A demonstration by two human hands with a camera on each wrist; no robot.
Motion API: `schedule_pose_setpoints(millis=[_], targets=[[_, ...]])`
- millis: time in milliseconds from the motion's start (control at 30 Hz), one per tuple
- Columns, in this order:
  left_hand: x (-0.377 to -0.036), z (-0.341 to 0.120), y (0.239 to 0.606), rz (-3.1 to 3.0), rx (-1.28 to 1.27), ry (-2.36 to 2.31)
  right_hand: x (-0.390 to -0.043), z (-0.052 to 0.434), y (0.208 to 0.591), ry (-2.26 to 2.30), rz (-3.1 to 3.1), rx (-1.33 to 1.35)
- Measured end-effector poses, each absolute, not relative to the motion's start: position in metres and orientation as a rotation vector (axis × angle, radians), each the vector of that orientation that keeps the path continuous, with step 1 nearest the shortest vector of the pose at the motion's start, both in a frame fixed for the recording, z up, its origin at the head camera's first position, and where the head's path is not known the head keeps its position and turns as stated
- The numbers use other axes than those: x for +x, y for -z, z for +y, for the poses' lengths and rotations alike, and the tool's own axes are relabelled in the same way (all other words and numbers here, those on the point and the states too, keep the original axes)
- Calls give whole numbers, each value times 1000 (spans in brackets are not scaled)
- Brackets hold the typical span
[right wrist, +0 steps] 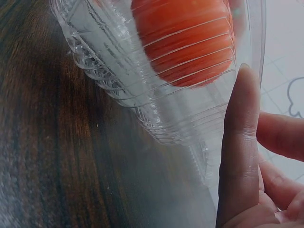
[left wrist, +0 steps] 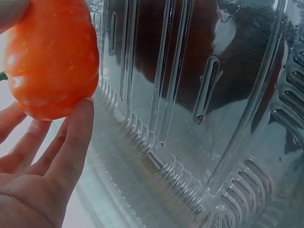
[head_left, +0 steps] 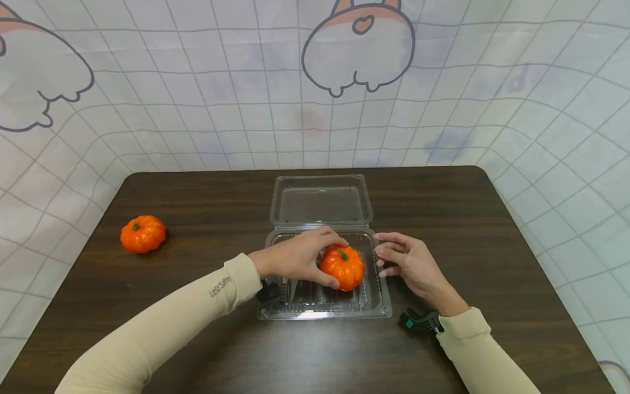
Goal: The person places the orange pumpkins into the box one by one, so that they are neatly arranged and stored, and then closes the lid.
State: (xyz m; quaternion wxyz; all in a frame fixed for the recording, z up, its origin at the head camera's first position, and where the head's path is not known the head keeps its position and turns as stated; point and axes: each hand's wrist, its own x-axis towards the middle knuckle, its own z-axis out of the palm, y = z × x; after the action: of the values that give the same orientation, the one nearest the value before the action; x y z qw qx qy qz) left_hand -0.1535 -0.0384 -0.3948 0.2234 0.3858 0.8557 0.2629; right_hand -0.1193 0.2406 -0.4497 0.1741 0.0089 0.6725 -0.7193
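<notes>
Two pumpkins, one clear box, two hands.

Pumpkin one (head_left: pixel 343 267): orange, green stem up, inside the base of the open clear box (head_left: pixel 374 303), right half of the tray. Left hand (head_left: pixel 298 256) grasps it from above, fingers over the top at 12 o'clock and thumb on its near side at 6. The left wrist view shows the thumb (left wrist: pixel 71 142) pressed on the orange skin with the ribbed tray floor behind. Can't tell whether the pumpkin sits on the floor or is held just off it.

Box: one piece, hinged, lid (head_left: pixel 320 200) laid flat open at 12 o'clock of the base. It sits at table centre.

Right hand (head_left: pixel 412 264): at 3 o'clock of the box, fingers loosely straight, tips touching the right rim; not gripping anything. The right wrist view has one finger (right wrist: pixel 240 142) lying along the tray's outer wall, with the pumpkin visible through the plastic.

Pumpkin two (head_left: pixel 143 233): same kind, sitting loose on the dark wood table (head_left: pixel 492 219) at 9 o'clock, well apart from the box and both hands.

Both arms are in beige sleeves, one black strap at each wrist. A white grid-pattern cloth with cartoon prints is behind the table.
</notes>
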Motion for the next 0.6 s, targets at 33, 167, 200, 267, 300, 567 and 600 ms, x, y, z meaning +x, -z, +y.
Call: schedule_pose_setpoints(millis=[33,167,200,267,300,567,600], targets=[[-154,-38,396,2360,1065,-719,-119,241,450,2041,1902,26],[-156,-35,398,2344,1061,-723,-120,241,450,2048,1886,25],[-157,-35,398,2343,1062,-723,-120,241,450,2050,1883,26],[-158,-34,399,2342,1065,-723,-120,241,450,2054,1877,26],[-159,-33,400,2342,1068,-724,-120,241,450,2055,1875,25],[-163,-29,406,2315,1053,-725,-121,242,449,2060,1867,24],[-163,-28,407,2311,1054,-727,-121,242,449,2059,1866,25]])
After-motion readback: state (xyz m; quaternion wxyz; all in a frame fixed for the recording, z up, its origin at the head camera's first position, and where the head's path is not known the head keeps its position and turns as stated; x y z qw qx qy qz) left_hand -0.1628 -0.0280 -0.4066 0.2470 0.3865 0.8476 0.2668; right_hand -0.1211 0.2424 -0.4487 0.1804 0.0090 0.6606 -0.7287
